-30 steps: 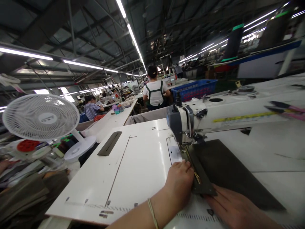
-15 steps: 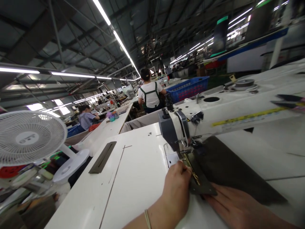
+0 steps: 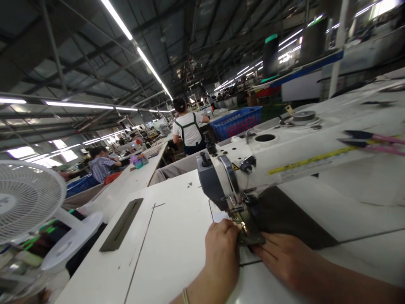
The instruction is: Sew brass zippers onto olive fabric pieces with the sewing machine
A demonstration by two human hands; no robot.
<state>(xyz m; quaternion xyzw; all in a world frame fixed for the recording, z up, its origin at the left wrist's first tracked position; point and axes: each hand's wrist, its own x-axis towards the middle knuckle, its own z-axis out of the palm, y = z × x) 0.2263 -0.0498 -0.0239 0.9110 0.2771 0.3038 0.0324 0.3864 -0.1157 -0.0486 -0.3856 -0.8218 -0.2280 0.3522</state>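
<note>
A dark olive fabric panel (image 3: 284, 215) lies under the presser foot (image 3: 238, 216) of a white industrial sewing machine (image 3: 221, 169), with a gold-coloured strip (image 3: 243, 223) along its edge. My left hand (image 3: 221, 249) curls around the fabric's near edge, right by the foot. My right hand (image 3: 284, 257) lies flat on the fabric with its fingers apart, close to my left hand. The needle area is partly hidden by the machine head and my fingers. The white sewing table (image 3: 164, 236) runs out to the left.
Pink-handled snips (image 3: 370, 143) lie beyond the machine arm. A white fan (image 3: 22, 198) stands at the left. Further along, a person in a striped top (image 3: 101, 166) and a person in a white shirt (image 3: 188, 128) sit at other stations, near a blue basket (image 3: 237, 122).
The view has swung, so the machine and fan sit further left. My right hand has moved closer to my left hand, and less fabric shows past it.
</note>
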